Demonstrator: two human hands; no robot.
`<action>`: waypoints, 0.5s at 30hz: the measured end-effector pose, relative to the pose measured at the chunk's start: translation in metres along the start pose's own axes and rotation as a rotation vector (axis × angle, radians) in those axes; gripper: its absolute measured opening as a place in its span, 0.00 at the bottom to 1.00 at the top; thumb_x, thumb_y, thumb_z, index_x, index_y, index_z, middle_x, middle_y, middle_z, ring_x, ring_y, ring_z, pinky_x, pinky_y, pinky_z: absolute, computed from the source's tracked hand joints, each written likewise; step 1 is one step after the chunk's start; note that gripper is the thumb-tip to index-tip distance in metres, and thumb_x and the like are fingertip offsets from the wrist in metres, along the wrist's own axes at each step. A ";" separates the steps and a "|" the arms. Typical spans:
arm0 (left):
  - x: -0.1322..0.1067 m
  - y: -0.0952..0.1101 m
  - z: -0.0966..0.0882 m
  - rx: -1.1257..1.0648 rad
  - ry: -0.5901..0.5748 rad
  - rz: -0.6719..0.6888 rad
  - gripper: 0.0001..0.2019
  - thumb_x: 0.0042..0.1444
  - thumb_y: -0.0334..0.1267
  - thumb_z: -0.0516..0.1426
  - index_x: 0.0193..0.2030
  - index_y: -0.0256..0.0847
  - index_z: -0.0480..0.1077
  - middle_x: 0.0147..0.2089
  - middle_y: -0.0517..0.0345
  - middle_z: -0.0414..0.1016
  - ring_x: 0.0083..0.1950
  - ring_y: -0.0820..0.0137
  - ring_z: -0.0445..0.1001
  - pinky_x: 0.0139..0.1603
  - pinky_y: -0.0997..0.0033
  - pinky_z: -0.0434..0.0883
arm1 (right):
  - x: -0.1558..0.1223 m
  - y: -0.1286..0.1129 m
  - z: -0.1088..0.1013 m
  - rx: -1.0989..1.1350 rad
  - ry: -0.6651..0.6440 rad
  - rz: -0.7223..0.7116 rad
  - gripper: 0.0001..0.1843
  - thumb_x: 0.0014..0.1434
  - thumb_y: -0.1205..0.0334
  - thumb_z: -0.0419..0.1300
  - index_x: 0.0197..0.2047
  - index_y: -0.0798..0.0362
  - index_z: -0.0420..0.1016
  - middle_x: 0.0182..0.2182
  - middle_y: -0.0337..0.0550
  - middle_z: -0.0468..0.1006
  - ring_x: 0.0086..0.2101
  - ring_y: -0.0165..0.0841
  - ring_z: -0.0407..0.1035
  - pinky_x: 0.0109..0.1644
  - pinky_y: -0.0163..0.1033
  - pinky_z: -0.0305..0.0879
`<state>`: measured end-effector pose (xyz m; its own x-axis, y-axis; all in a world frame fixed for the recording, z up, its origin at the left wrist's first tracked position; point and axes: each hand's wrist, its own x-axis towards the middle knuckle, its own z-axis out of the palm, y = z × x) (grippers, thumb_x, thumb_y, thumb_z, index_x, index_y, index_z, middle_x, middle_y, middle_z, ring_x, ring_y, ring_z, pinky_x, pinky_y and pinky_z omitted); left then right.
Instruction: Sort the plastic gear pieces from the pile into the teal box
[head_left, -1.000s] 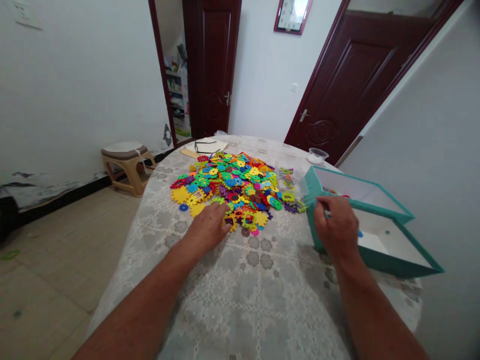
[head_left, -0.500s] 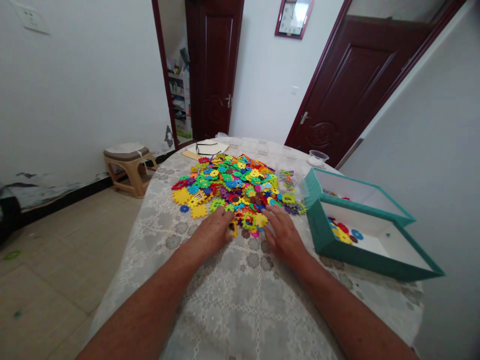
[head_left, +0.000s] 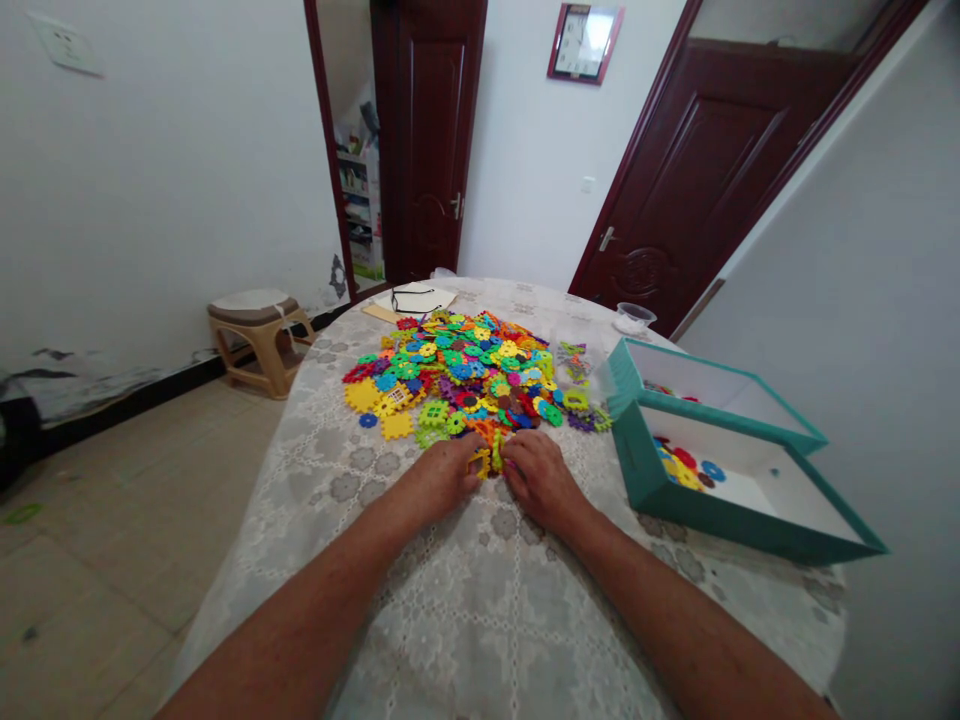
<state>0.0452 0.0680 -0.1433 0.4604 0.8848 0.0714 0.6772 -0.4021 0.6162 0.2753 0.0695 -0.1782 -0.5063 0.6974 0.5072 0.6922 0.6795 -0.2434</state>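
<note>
Just changed: right hand (head_left: 541,482) over from tray side to near edge of plastic gear-piece pile (head_left: 450,380), centre frame, now just beside left hand (head_left: 439,478). Both curled, yellow piece (head_left: 480,462) between them; grip likely, but hard to confirm from this view. Count: 2 hands, 1 pile, pieces too many to count. Lower right: near teal tray (head_left: 645,475), loose pieces (head_left: 682,465) inside. Far teal tray (head_left: 705,365) behind it. Top of table: 1 pair of glasses (head_left: 412,297), 1 clear bowl (head_left: 635,318).

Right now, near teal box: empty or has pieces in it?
Not empty: the near teal box has a small heap of red, yellow and blue plastic pieces on its white floor.
</note>
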 end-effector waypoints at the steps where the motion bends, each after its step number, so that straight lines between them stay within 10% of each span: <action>1: 0.000 0.000 0.000 0.001 0.007 0.015 0.16 0.55 0.30 0.59 0.52 0.41 0.72 0.43 0.54 0.79 0.44 0.62 0.75 0.43 0.67 0.66 | 0.000 -0.002 -0.002 0.011 -0.005 -0.007 0.12 0.67 0.65 0.58 0.52 0.49 0.76 0.51 0.51 0.77 0.55 0.44 0.67 0.62 0.54 0.63; 15: -0.005 0.007 0.001 0.016 0.000 0.116 0.11 0.56 0.29 0.56 0.46 0.44 0.69 0.49 0.55 0.76 0.50 0.62 0.73 0.51 0.65 0.69 | -0.008 -0.019 -0.023 0.097 -0.044 0.129 0.09 0.71 0.64 0.52 0.46 0.50 0.74 0.38 0.46 0.77 0.40 0.39 0.70 0.46 0.43 0.67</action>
<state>0.0486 0.0605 -0.1403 0.5362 0.8321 0.1421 0.6281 -0.5057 0.5914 0.2779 0.0461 -0.1585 -0.4396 0.7883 0.4305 0.7011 0.6008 -0.3842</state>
